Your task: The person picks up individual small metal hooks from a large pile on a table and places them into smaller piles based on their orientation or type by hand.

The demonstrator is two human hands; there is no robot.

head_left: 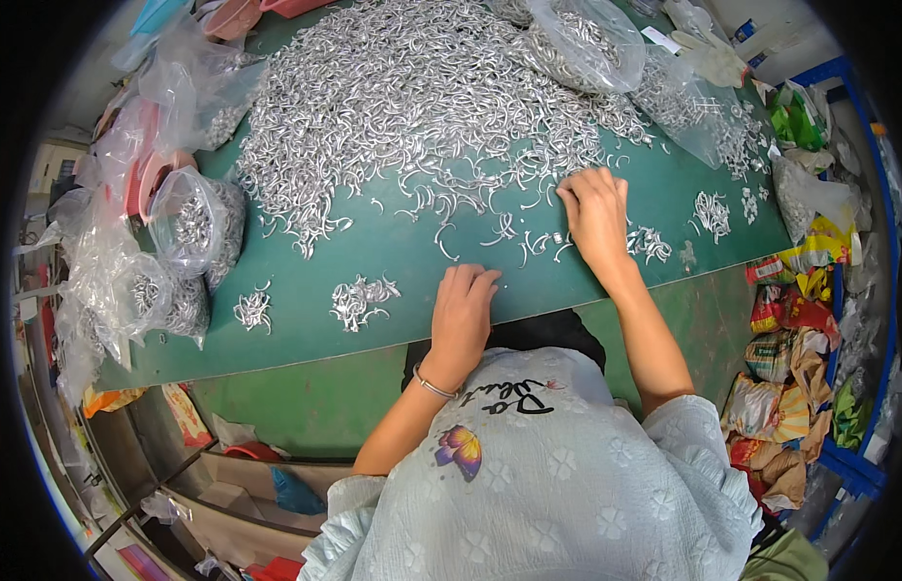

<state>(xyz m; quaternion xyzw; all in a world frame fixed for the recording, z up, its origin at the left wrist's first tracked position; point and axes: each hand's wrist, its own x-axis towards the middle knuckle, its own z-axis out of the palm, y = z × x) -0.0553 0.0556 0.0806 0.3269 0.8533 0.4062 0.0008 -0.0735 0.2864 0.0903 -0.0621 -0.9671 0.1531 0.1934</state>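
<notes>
A big heap of small curved silver metal pieces covers the far part of the green table. My left hand rests by the near edge, fingers bent and together; whatever they hold is hidden. Farther right, my right hand reaches to the heap's near fringe, its fingers curled down among loose pieces. Its fingertips are partly hidden, so what they grip does not show. Small piles lie to the left and far left, with others right of my right hand and farther right.
Clear plastic bags of metal pieces stand at the left and lie at the far right. Another bag sits on the heap. Colourful sacks are stacked beside a blue rack. A brown shelf stands lower left.
</notes>
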